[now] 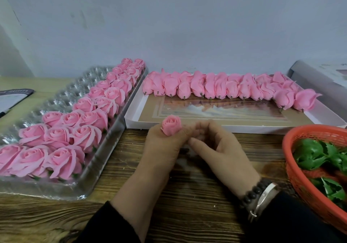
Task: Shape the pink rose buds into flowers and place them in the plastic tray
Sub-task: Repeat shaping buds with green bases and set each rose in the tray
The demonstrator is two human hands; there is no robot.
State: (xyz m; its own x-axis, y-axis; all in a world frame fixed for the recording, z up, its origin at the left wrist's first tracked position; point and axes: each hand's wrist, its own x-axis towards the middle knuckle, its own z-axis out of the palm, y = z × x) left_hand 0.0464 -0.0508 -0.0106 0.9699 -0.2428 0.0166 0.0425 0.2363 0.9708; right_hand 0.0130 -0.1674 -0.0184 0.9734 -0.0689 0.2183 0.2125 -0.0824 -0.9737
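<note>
Desk (197, 186): your wood-grain desk carries everything here, with the plastic tray on your left, a white box at the back and a red basket on your right.
Plastic tray (62, 94): clear and moulded with cups; shaped pink flowers (62, 130) fill the rows along its right side, while the cups toward its left side show bare. This is where the finished piece goes, so your coming move runs leftward from your hands.
White box (225, 113): shallow, just behind your hands; unshaped rose buds (221, 87) lie in a row along its far edge, stubs pointing toward you.
Red basket (300, 177): holds green leaf pieces (315, 154) at your right elbow side.
Left hand (165, 149): your grip is closed around the base of one rose bud (171, 124), fingers curled; the bloom stands upright above them, its long axis pointing up and slightly away from you. This hand is the nearer one to the tray.
Right hand (223, 149): fingers loosely curled, tips meeting the left hand just beside the bud's base; whether they pinch the stem or a petal you cannot tell from here.
Judgement: the held bud looks tight, so shaping seems unfinished before placing.
</note>
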